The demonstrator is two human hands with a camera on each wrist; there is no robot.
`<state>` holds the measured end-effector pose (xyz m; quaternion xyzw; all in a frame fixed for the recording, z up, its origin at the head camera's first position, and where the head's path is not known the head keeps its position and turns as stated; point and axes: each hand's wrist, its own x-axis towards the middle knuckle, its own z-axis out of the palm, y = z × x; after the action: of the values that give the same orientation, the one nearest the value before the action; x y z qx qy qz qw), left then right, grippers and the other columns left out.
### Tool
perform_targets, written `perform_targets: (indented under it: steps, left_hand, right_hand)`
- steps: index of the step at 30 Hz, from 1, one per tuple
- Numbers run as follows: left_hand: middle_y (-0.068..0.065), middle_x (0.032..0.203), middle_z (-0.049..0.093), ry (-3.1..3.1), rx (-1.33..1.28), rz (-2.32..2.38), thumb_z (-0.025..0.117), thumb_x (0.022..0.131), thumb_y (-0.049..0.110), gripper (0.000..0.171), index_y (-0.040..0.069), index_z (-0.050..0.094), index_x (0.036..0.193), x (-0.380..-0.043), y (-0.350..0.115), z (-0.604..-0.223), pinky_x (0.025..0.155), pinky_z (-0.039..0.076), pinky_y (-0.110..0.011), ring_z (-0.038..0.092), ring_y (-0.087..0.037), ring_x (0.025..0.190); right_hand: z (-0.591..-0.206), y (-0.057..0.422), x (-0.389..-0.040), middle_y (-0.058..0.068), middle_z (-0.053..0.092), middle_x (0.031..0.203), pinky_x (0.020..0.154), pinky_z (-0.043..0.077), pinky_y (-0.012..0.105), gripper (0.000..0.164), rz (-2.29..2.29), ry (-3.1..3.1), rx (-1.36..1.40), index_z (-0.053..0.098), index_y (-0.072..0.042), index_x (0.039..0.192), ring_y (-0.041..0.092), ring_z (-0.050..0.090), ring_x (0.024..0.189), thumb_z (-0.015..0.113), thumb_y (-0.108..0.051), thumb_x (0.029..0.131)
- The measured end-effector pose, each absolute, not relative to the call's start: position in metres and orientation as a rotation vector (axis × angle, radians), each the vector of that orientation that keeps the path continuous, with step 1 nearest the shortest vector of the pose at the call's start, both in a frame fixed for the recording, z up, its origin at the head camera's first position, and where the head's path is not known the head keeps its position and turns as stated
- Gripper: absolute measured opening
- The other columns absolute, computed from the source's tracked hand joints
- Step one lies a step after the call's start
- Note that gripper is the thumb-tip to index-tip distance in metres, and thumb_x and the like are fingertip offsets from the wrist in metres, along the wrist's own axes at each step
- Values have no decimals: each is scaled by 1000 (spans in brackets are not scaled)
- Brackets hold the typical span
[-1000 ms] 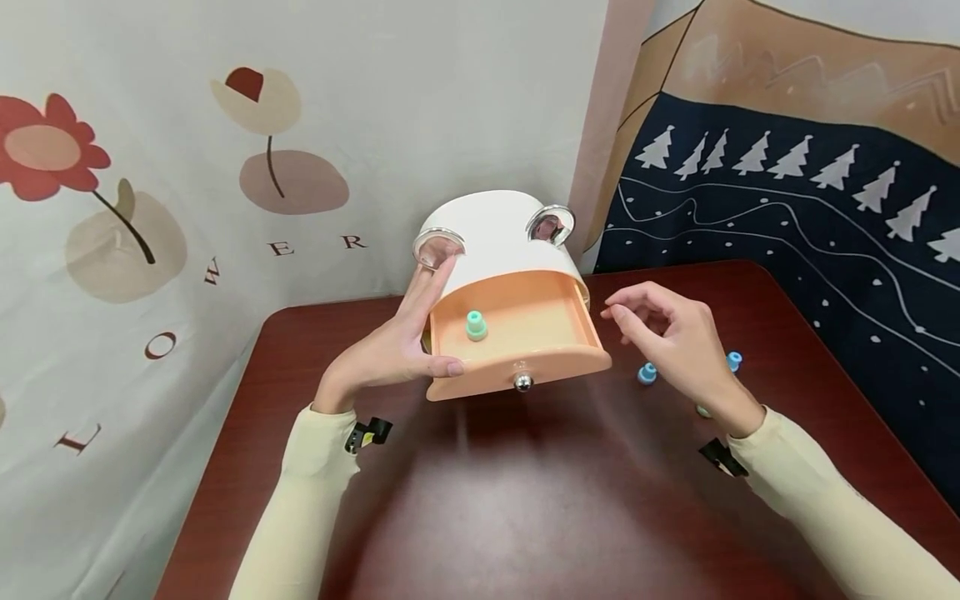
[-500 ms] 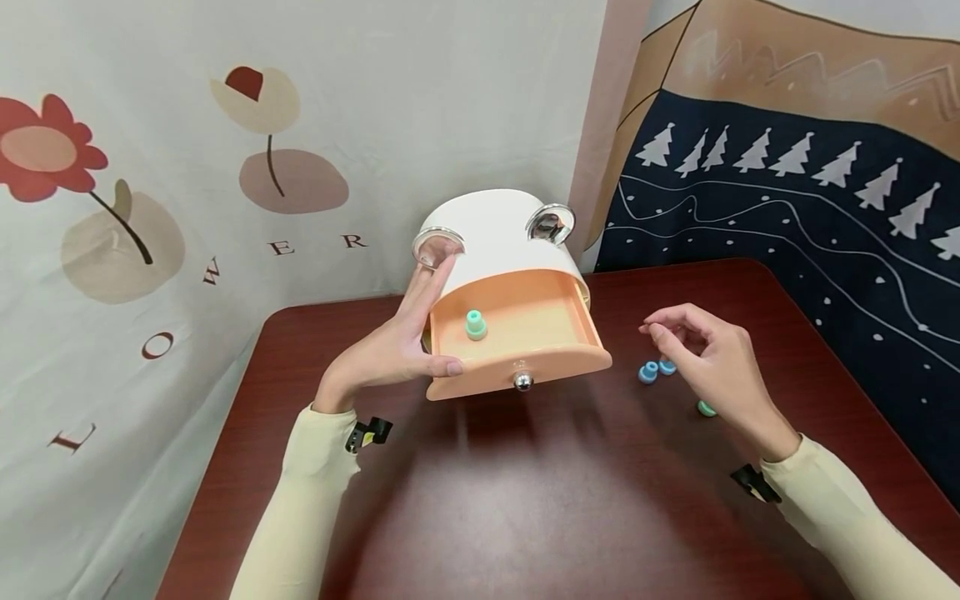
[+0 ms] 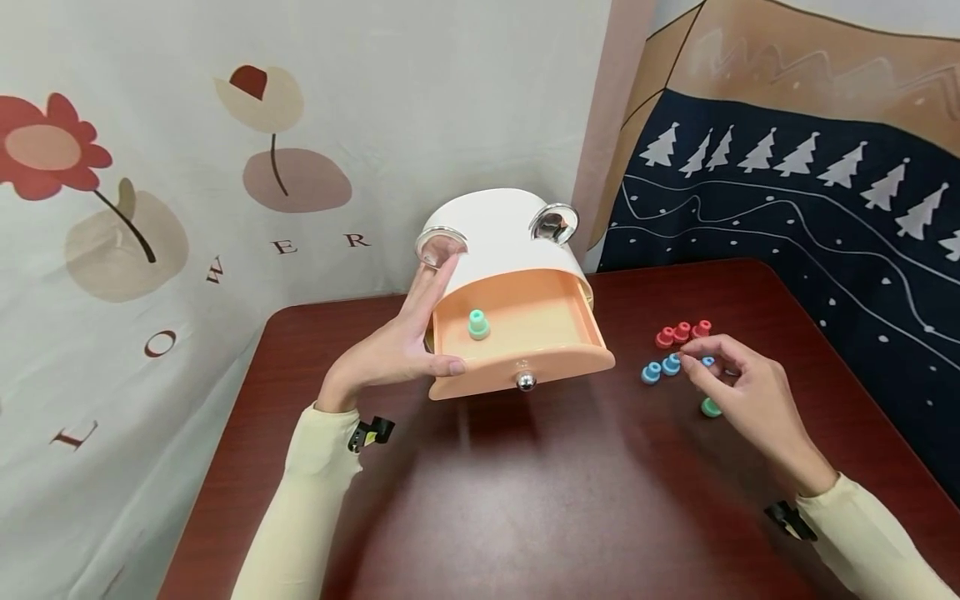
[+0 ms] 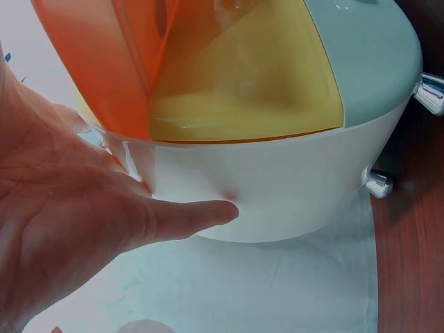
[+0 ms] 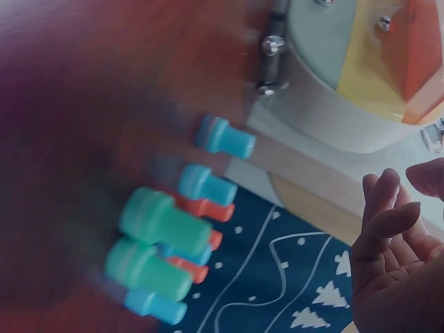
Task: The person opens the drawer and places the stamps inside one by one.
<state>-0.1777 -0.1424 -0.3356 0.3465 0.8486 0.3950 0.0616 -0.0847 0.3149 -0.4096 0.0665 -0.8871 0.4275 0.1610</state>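
Observation:
A white cabinet (image 3: 498, 225) stands at the back of the table, its peach-orange top drawer (image 3: 543, 325) pulled out. Inside the drawer, at its left, one mint-green stepped peg (image 3: 478, 326) stands upright. My left hand (image 3: 390, 354) rests along the cabinet's left side with straight fingers, its thumb touching the drawer's front corner. To the right, my right hand (image 3: 750, 400) hovers above several blue pegs (image 3: 651, 372), fingers loosely bent. In the right wrist view, nothing lies between its thumb and fingers. Green pegs (image 5: 163, 220) are near it, partly hidden by the hand in the head view.
Behind the blue pegs, red pegs (image 3: 682, 332) sit in a row. Yellow (image 4: 250, 90) and pale green (image 4: 371, 62) fronts show on the cabinet in the left wrist view. A chrome knob (image 3: 526, 381) juts from the drawer. Printed cloths (image 3: 450, 100) hang behind the table.
My right hand has moved right and toward me, away from the drawer to the pegs, uncovering the red ones. My left hand, the drawer and its peg have stayed put.

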Motion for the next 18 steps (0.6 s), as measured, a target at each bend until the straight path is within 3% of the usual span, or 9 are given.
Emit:
perform_targets:
  steps: [6, 15, 18]
  left_hand:
    - [18, 179, -11, 2566, 1026, 1184, 70, 78, 93, 136, 39, -7, 175, -177, -142, -336, 128, 8, -66, -21, -12, 162]
    - [16, 179, -11, 2577, 1010, 1177, 67, 76, 97, 138, 37, -8, 175, -178, -142, -336, 128, 6, -66, -21, -14, 162]
    - [16, 179, -10, 2580, 1011, 1174, 66, 75, 98, 139, 36, -8, 176, -178, -142, -336, 128, 5, -66, -21, -14, 162]
  right_hand:
    - [-420, 326, -78, 3, 67, 79, 53, 43, 24, 14, 1143, -2583, 175, 77, -16, 116, 11, 56, 67, 80, -18, 102]
    - [-430, 333, -76, 2, 74, 97, 59, 47, 21, 18, 1097, -2637, 161, 75, -17, 117, 7, 63, 72, 82, -21, 101]
    - [-434, 335, -74, 1, 73, 94, 61, 46, 21, 19, 1083, -2663, 125, 75, -17, 115, 8, 62, 72, 84, -23, 100]
